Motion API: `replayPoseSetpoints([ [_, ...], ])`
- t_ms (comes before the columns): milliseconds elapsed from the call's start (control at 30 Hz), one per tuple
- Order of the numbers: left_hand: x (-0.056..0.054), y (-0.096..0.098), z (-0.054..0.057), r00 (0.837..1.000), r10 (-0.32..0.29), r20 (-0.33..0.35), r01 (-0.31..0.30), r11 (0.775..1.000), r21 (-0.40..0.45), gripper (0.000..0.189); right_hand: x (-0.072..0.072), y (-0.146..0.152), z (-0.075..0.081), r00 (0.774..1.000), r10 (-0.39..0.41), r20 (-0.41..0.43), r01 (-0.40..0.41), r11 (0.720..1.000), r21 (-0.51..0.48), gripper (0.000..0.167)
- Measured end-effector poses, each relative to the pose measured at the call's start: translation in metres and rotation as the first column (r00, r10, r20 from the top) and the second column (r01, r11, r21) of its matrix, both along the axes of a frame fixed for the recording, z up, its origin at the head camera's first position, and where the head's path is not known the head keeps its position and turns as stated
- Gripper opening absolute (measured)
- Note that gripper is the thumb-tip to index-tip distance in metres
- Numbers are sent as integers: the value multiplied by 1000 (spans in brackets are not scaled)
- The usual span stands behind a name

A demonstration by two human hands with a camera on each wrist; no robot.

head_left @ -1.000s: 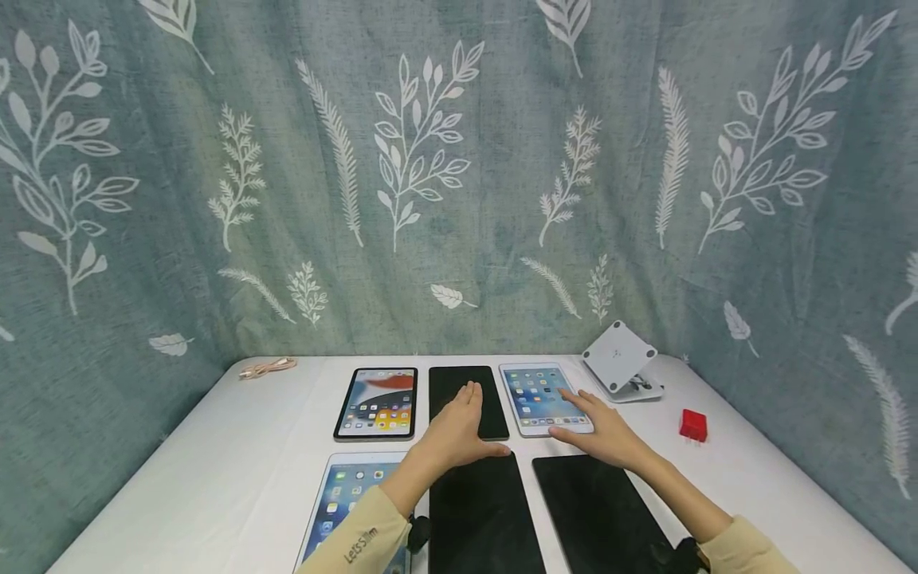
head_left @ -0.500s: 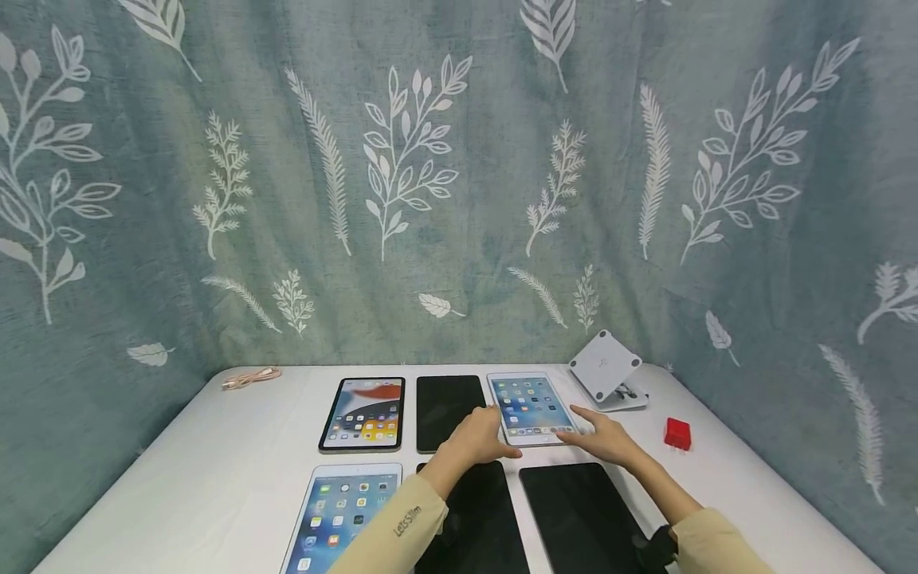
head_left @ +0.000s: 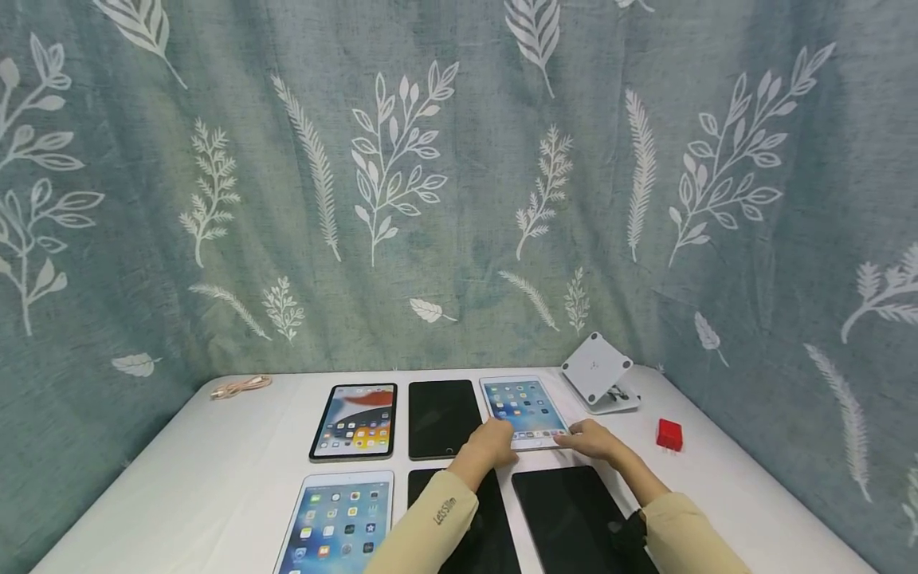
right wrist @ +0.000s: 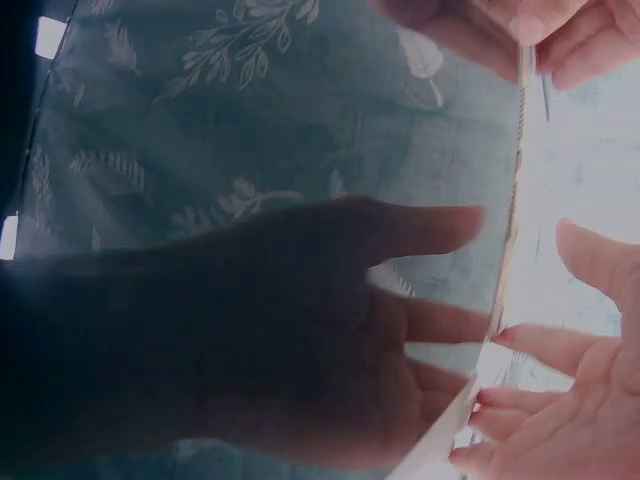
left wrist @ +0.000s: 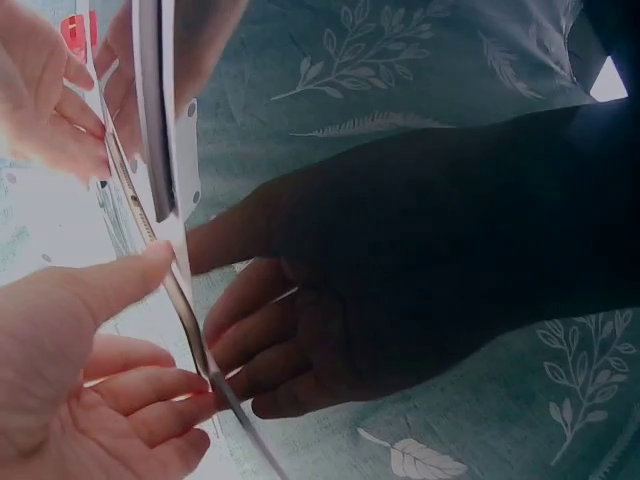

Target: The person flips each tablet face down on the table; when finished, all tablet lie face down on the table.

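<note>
A white tablet (head_left: 527, 406) with a lit blue home screen lies at the back right in the head view. My left hand (head_left: 491, 442) grips its front left corner. In the left wrist view, thumb and fingers of the left hand (left wrist: 330, 310) meet at the thin edge. Over at the front right corner is my right hand (head_left: 595, 441). The right wrist view has the right hand (right wrist: 330, 320) with fairly straight fingers touching the edge and the thumb standing apart from it. My left sleeve partly covers a dark tablet (head_left: 495, 534) in the front row.
Other tablets lie around: a black-framed lit one (head_left: 355, 422), a dark one (head_left: 441, 418), a white lit one (head_left: 337, 522) and another dark one (head_left: 566, 510). A silver folding stand (head_left: 598, 371), a red charger plug (head_left: 669, 435) and a coiled cable (head_left: 241, 387) sit farther out.
Both hands have come down onto the white tablet's near corners, the left moving right and lower, its fingers now curled. The head view has shifted slightly. The tablets keep their layout.
</note>
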State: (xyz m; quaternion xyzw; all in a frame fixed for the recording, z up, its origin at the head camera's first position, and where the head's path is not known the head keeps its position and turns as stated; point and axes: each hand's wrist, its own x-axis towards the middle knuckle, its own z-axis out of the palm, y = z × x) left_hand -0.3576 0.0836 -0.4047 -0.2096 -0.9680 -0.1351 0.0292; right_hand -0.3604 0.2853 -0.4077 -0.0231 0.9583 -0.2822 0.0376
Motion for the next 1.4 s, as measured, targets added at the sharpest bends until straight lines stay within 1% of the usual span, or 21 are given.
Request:
replayPoseSetpoints([
  [67,1,2,0,1000,-5,-13,5,1000,-8,14,-3,-3,-1,997,-47,55,53,993,-101,60],
  [100,2,2,0,1000,-10,-24,10,1000,-14,13,-4,-5,-1,994,-73,81,86,982,-167,60],
  [167,2,3,-1,999,-14,-40,13,1000,-12,10,-8,-8,-2,978,-150,142,186,941,-282,63],
  [267,2,5,-2,998,-20,-66,19,1000,-11,7,-9,-8,-1,958,-220,186,281,851,-444,69],
  [300,2,5,-3,997,-24,-75,22,1000,-22,6,-8,-8,0,954,-231,190,297,809,-507,68],
  [367,2,7,-2,996,-31,-85,27,999,-40,5,-5,-8,5,960,-216,180,281,729,-624,61],
  [433,2,8,-3,996,-37,-79,33,998,-53,5,-2,-10,13,971,-185,154,238,631,-739,53],
  [500,2,10,-2,996,-41,-79,37,998,-48,5,1,-15,21,980,-156,124,190,540,-820,46],
  [567,2,11,-2,997,-36,-69,36,999,-2,6,3,-20,30,984,-148,99,161,494,-854,43],
  [600,2,12,-3,997,-38,-67,39,999,21,6,3,-22,33,986,-146,84,145,483,-864,43],
  [667,2,14,-3,998,-41,-53,45,996,83,5,5,-26,40,985,-160,64,136,496,-857,44],
  [700,2,14,-3,998,-43,-49,48,993,108,4,6,-28,43,985,-166,54,133,511,-849,45],
  [733,2,16,-3,998,-49,-45,55,990,133,3,7,-30,47,985,-170,40,127,537,-834,46],
  [833,4,20,-2,998,-65,-26,69,981,180,2,13,-35,56,982,-186,-29,101,648,-755,47],
  [933,6,27,-2,997,-82,-7,81,969,231,3,20,-39,64,977,-182,-108,71,761,-644,45],
  [1000,7,31,-3,996,-94,12,87,957,278,10,24,-41,68,973,-169,-156,52,822,-566,42],
  [1067,7,34,-4,994,-100,32,85,942,325,16,27,-43,70,970,-149,-194,34,868,-495,40],
  [1133,7,34,-4,994,-109,21,95,929,357,14,29,-45,70,967,-124,-224,7,888,-460,40],
  [1200,6,32,-2,992,-124,4,113,918,380,12,29,-47,68,969,-104,-224,-11,888,-459,39],
  [1333,2,22,12,987,-155,-51,162,899,407,39,28,-49,62,981,-70,-183,-32,865,-501,41],
  [1400,0,17,20,984,-160,-74,176,891,419,50,27,-50,60,988,-31,-153,-53,857,-513,45],
])
